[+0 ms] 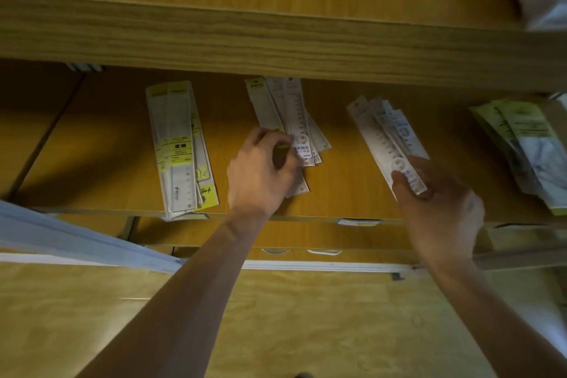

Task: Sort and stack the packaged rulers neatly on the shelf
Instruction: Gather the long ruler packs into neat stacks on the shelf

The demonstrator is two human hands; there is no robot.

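Note:
Three groups of packaged rulers lie on the wooden shelf (337, 181). The left stack (179, 144), with yellow labels, lies fairly square and overhangs the front edge. The middle pile (291, 113) is fanned out; my left hand (260, 172) rests on its near end, thumb and fingers pinched on a yellow-labelled ruler pack. The right bundle (386, 138) of white and blue rulers slants to the upper left; my right hand (438, 202) grips its near end, thumb on top.
The shelf board above (276, 40) hangs low over the rulers and hides their far ends. Green-and-white packets (521, 138) lie at the shelf's right end. A white rail (76, 239) crosses at lower left. Price tags sit on the shelf's front edge.

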